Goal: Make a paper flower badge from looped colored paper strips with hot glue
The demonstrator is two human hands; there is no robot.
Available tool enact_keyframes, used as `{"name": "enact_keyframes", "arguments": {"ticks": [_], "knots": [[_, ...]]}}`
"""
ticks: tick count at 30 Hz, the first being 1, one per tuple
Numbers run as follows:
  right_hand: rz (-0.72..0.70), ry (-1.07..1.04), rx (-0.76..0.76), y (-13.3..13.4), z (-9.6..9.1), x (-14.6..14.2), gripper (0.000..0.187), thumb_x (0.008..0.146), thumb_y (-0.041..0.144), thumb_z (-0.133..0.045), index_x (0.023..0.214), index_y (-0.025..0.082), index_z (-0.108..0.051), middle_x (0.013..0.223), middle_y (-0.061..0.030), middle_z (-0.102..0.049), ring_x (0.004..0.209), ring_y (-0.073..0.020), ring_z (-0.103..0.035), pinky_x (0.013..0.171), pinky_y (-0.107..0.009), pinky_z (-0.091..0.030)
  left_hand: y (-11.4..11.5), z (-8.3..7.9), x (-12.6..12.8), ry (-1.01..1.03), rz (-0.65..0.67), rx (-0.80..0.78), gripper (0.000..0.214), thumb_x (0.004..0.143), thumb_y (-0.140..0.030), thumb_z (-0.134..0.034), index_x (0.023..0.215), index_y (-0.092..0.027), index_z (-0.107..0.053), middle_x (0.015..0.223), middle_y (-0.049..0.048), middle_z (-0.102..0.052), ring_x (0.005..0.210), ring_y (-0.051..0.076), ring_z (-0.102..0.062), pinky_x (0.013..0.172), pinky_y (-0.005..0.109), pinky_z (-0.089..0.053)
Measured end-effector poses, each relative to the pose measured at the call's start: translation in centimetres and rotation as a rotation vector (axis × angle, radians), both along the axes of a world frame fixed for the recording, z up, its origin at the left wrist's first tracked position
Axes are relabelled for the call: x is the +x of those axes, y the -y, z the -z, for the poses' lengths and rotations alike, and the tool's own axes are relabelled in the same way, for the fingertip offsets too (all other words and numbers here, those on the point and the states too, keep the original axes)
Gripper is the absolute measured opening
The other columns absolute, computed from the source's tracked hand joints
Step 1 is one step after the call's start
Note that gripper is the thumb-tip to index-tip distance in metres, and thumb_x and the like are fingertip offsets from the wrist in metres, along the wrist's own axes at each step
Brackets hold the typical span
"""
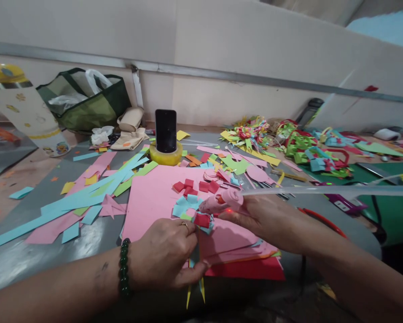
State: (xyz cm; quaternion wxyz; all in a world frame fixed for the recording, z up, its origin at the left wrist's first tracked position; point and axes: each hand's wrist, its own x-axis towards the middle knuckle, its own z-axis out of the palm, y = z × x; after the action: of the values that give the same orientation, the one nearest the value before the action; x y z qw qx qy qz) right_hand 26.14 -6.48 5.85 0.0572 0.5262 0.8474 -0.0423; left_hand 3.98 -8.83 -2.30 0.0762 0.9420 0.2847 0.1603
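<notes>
In my right hand (260, 217) is a pink glue gun (223, 200) with a small red light and a long translucent glue stick (322, 191) out of its back. Its nozzle points left, over a blue paper craft piece (184, 206) with a pink middle. My left hand (167, 251) is closed at the near side of this piece, its thumb and fingers on it; yellow paper points (196, 291) stick out below. Beside the nozzle, a red paper square (202, 220) rests on the piece. More red squares (189, 186) lie on the pink paper sheets (150, 193) behind.
A black phone (166, 130) stands in a yellow tape roll (166, 155). Blue paper strips (76, 197) cover the left side. A tumbler (29, 112) and green bag (93, 96) stand back left. At right are finished-looking paper baskets (300, 146) and a purple power strip (345, 204).
</notes>
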Motion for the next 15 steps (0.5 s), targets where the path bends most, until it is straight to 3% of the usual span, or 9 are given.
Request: {"name": "enact_keyframes", "arguments": {"ticks": [5, 9, 15], "knots": [[-0.021, -0.033, -0.006, 0.5, 0.1, 0.3, 0.070, 0.091, 0.070, -0.020, 0.072, 0.022, -0.067, 0.050, -0.0017, -0.050, 0.046, -0.0147, -0.045, 0.047, -0.026, -0.025, 0.0, 0.0, -0.1, -0.039, 0.002, -0.015, 0.032, 0.083, -0.039, -0.054, 0.083, -0.011, -0.069, 0.084, 0.0100, -0.068, 0.077, 0.026, -0.067, 0.065, 0.039, -0.058], [0.038, -0.031, -0.048, 1.1, 0.2, 0.3, 0.064, 0.089, 0.071, -0.027, 0.063, 0.022, -0.060, 0.051, -0.0012, -0.052, 0.044, -0.0138, -0.044, 0.045, -0.026, -0.027, 0.0, 0.0, -0.1, -0.059, 0.001, 0.005, 0.030, 0.082, -0.039, -0.055, 0.080, -0.012, -0.068, 0.082, 0.0092, -0.067, 0.074, 0.025, -0.066, 0.063, 0.038, -0.057], [0.013, -0.011, -0.042, 1.0, -0.4, -0.1, 0.061, 0.091, 0.067, -0.030, 0.058, 0.022, -0.055, 0.049, -0.0006, -0.050, 0.043, -0.0133, -0.041, 0.046, -0.026, -0.026, 0.1, -0.1, -0.1, -0.068, -0.010, 0.003, 0.032, 0.083, -0.041, -0.055, 0.082, -0.013, -0.069, 0.085, 0.0101, -0.068, 0.076, 0.025, -0.067, 0.065, 0.037, -0.057]]}}
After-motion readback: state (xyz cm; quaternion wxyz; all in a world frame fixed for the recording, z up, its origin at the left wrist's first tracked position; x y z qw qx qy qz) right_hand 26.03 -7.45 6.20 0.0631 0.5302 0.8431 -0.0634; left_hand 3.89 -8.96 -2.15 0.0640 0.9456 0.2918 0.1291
